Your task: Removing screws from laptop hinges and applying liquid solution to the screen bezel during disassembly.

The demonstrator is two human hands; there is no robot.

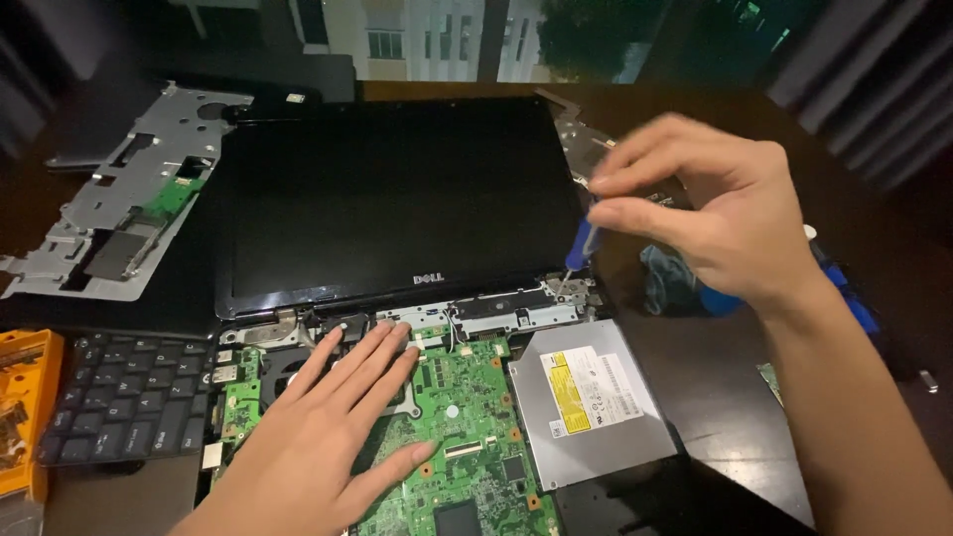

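Green circuit board point(467, 437) beside silver optical drive point(591, 402)

There are 2 hands point(328, 437), 1 screwdriver point(584, 243) and 1 green circuit board point(467, 437). Also visible: 1 laptop screen point(397, 199), 1 loose keyboard point(124, 397), 1 optical drive point(591, 402).

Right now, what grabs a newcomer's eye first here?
The bare green circuit board of the opened black laptop, at centre bottom, with the left hand flat on it. At the right hinge, the right hand pinches a blue-handled screwdriver, tip down. A silver optical drive lies right of the board.
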